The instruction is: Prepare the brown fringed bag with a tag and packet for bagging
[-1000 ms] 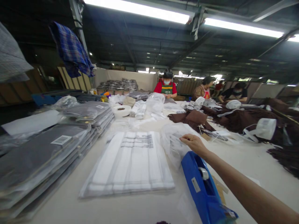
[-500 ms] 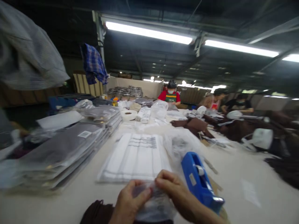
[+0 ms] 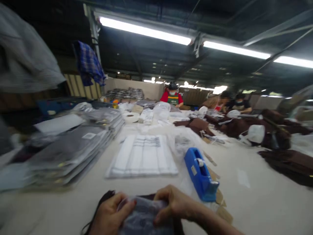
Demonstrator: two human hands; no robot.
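While gripping a translucent plastic bag (image 3: 144,215) low at the near side of the counter (image 3: 266,199), have one edge pinched between thumb and bent fingers of the left hand (image 3: 109,213) and the opposite edge likewise in the right hand (image 3: 172,204). Can see dark cloth (image 3: 107,196) poking out behind the bag; cannot read its blurred print. Just past the right hand, find tan scraps (image 3: 223,215) beside a blue tape dispenser (image 3: 200,176). Left of that, notice a folded white, grey-striped cloth (image 3: 146,156) lying flat, then piled grey packs (image 3: 73,147) in clear plastic. Farther along, see a white roll (image 3: 131,117) and, well to its right, heaped brown fabric (image 3: 234,129). Across the counter, spot a person (image 3: 172,98) in a red top; up at left, a hanging blue plaid garment (image 3: 88,63).
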